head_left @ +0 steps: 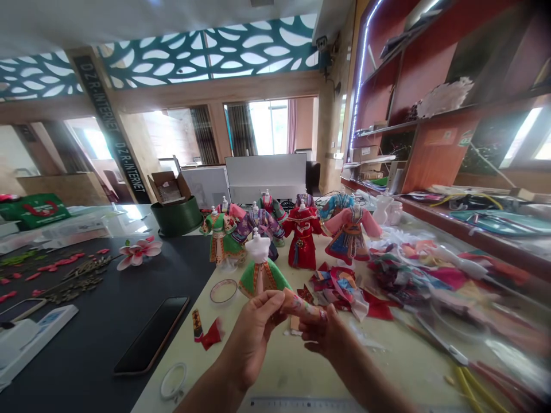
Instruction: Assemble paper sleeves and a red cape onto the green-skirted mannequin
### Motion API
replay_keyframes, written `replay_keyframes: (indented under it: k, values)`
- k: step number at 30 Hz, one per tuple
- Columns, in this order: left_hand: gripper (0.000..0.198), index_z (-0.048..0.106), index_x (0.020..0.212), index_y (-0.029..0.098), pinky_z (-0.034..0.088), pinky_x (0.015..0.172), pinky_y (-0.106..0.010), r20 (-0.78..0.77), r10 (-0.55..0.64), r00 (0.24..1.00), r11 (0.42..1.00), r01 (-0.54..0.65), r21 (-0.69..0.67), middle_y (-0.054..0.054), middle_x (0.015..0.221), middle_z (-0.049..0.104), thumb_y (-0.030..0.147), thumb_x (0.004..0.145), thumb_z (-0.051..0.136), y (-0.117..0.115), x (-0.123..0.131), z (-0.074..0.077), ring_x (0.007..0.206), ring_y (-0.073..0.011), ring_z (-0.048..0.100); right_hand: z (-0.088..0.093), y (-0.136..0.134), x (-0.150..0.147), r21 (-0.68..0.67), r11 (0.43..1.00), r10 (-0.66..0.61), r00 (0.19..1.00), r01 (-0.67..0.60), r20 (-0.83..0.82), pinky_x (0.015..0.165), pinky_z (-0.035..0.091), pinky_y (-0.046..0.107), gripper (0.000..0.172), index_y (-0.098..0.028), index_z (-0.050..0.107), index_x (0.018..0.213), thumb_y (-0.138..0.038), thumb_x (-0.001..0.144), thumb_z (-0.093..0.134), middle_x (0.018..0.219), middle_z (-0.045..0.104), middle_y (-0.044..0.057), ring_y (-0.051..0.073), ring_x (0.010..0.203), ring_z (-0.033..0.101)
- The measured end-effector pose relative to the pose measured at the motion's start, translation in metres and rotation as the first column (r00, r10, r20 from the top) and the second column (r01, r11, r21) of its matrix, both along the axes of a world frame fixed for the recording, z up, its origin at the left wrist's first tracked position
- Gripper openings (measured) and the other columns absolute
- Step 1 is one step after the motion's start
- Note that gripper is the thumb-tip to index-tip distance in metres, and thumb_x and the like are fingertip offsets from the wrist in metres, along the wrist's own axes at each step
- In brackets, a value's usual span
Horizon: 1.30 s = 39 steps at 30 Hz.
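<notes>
Between my hands a small strip of patterned fabric [303,306], pale pink with coloured figures, is stretched just above the table. My left hand [257,324] pinches its left end between thumb and fingers. At its right end, the fingers of my right hand [325,332] are closed on it. Right behind them stands a white mini dress form [258,248] wearing a green skirt [272,276] with a patterned border. Farther back are several dressed mini forms, among them one in a red robe [302,241] and one with pink sleeves [353,232].
Fabric scraps [340,287] pile up on the right, near scissors [456,353] and yellow handles. A ruler [301,404] lies at the front edge. On the left are a phone [152,334], a power strip [43,338], a tape ring [224,291] and a pink flower [140,252].
</notes>
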<state>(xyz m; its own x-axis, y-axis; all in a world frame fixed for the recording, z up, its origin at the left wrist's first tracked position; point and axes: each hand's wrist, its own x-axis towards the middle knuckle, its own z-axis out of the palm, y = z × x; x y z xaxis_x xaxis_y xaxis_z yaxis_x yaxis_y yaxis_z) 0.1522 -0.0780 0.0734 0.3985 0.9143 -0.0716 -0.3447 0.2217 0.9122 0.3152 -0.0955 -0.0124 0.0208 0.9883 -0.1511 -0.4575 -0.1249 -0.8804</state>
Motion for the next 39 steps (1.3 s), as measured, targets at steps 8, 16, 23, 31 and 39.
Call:
replay_keyframes:
  k: [8, 16, 23, 31, 39]
  values:
    - [0.017, 0.068, 0.079, 0.015, 0.045, 0.081, -0.029, -0.026, 0.000, 1.000, 1.000, 0.001, 0.015, -0.005, 0.080, 0.071, 0.032, 0.079, 0.065, 0.001, 0.004, 0.000, 0.077, -0.0152, 0.061, 0.033, -0.011, -0.009, 0.181, 0.982, -0.039, 0.996, 0.052, -0.079, 0.070, 0.040, 0.030, 0.022, -0.018, 0.070, 0.079, -0.039, 0.072, 0.075, 0.071, 0.066, 0.002, 0.016, 0.070, 0.055]
    - [0.019, 0.066, 0.082, 0.016, 0.047, 0.073, -0.025, -0.084, 0.039, 0.996, 0.999, -0.039, 0.012, -0.003, 0.079, 0.069, 0.035, 0.080, 0.064, 0.004, 0.001, 0.003, 0.073, -0.0132, 0.059, 0.041, -0.003, -0.005, 0.130, 0.988, 0.113, 0.975, -0.089, -0.189, 0.069, 0.043, 0.033, 0.044, -0.014, 0.071, 0.094, -0.055, 0.077, 0.064, 0.078, 0.067, 0.007, 0.018, 0.069, 0.057]
    - [0.017, 0.067, 0.081, 0.016, 0.045, 0.080, -0.023, -0.016, 0.083, 0.996, 0.996, -0.082, 0.046, -0.003, 0.082, 0.071, 0.033, 0.082, 0.063, 0.007, 0.005, 0.001, 0.081, -0.0135, 0.061, 0.033, -0.004, 0.004, 0.094, 0.991, -0.077, 0.974, 0.099, -0.213, 0.066, 0.044, 0.032, 0.040, -0.017, 0.070, 0.086, -0.054, 0.071, 0.070, 0.071, 0.066, 0.003, 0.016, 0.061, 0.056]
    - [0.016, 0.066, 0.085, 0.017, 0.043, 0.080, -0.027, 0.043, 0.114, 0.993, 0.993, -0.114, 0.004, -0.002, 0.084, 0.069, 0.032, 0.084, 0.060, 0.015, 0.001, -0.010, 0.084, -0.0155, 0.060, 0.037, -0.014, 0.005, 0.188, 0.949, -0.224, 0.962, 0.252, -0.156, 0.069, 0.044, 0.027, 0.028, -0.020, 0.071, 0.092, -0.038, 0.071, 0.075, 0.076, 0.066, 0.002, 0.013, 0.066, 0.058]
    - [0.016, 0.066, 0.085, 0.017, 0.043, 0.083, -0.026, 0.042, 0.112, 0.993, 0.993, -0.113, 0.031, -0.002, 0.088, 0.069, 0.031, 0.085, 0.059, 0.015, 0.000, -0.013, 0.086, -0.0145, 0.059, 0.035, -0.016, 0.003, 0.175, 0.971, -0.144, 0.984, 0.161, -0.105, 0.051, 0.030, 0.024, 0.034, -0.019, 0.070, 0.102, -0.036, 0.073, 0.073, 0.043, 0.047, -0.005, 0.009, 0.047, 0.040]
